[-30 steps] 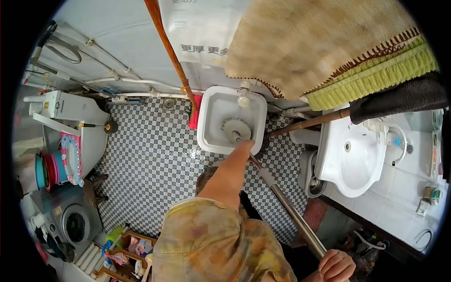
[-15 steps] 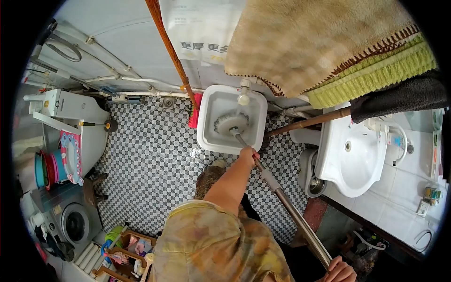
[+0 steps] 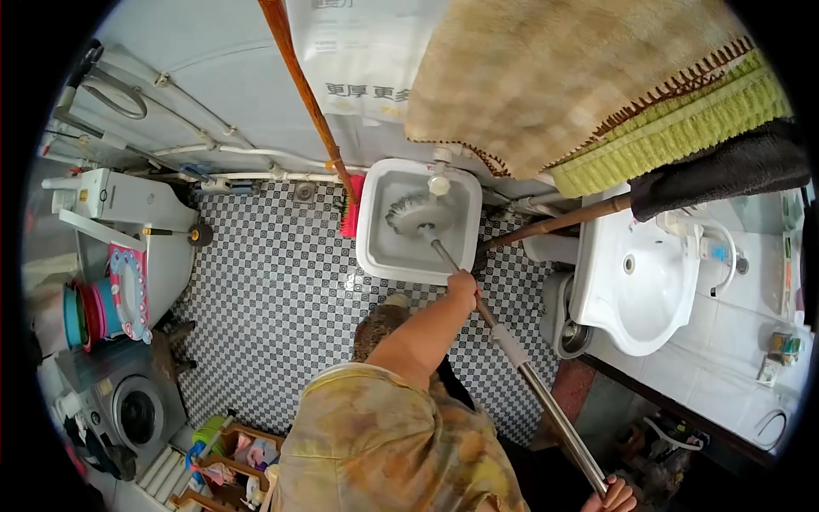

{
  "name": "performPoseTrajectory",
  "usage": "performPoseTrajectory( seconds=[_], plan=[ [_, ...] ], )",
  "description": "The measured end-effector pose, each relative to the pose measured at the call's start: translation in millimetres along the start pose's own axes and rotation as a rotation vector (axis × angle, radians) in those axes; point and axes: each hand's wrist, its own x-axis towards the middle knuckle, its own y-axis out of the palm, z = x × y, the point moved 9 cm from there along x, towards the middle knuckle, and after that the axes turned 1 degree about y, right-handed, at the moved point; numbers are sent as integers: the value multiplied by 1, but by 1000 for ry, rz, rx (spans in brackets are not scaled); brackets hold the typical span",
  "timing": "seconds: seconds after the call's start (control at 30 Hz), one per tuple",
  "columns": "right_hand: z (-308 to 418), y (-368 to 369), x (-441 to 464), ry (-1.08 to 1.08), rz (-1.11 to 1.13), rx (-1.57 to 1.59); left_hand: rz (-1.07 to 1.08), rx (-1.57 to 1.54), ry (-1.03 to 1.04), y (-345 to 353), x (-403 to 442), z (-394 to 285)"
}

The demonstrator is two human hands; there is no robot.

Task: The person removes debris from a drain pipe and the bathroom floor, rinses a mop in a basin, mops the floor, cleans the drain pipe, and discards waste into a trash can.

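A mop (image 3: 553,411) with a metal pole slants across the view from lower right to the middle. Its round mop head (image 3: 411,217) with grey strands sits inside a white square basin (image 3: 365,243). My left hand (image 3: 462,290) is closed around the lower part of the pole, just outside the basin's near rim. Farther up, near the bottom right edge, my right hand (image 3: 611,495) grips the other end of the pole. A white faucet (image 3: 438,183) projects over the basin's far side.
Beside the basin leans a pink brush (image 3: 351,205) with a long wooden handle (image 3: 303,81). A bamboo pole (image 3: 563,224) runs to the right, below hanging towels (image 3: 546,77). A white washbasin (image 3: 653,311) stands right; a washing machine (image 3: 136,410) stands left.
My left hand has moved slightly right and down with the pole. The mop head has shifted a little up and left within the basin. Both hands keep their grip.
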Motion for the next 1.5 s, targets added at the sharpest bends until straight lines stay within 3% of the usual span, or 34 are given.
performPoseTrajectory(
  seconds=[0.13,0.2,0.33,0.53,0.67,0.93,1.07,1.27,1.37,1.5],
  plan=[
    [1,-26,-30,17,-117,-7,-4,77,66,-3,17,24],
    [0,-33,-44,18,-181,19,-136,139,103,-12,15,29],
    [-12,-35,-62,33,-280,107,-99,125,-36,-12,23,33],
    [-37,-26,-74,88,-449,137,-136,193,-25,-5,35,0],
    [-36,-5,-65,121,-347,-89,-134,187,-12,-6,29,-11],
    [-7,-9,-47,44,-177,-21,-107,4,-94,-33,26,26],
    [-18,-3,-39,130,-151,-72,-289,71,-70,-69,24,12],
    [-53,20,-28,216,-195,-118,-151,93,-49,-92,58,-24],
    [-72,19,-25,254,-214,-109,-9,50,43,-72,62,-38],
    [-92,38,-19,234,-63,-230,52,87,-44,-49,61,-21]
  ],
)
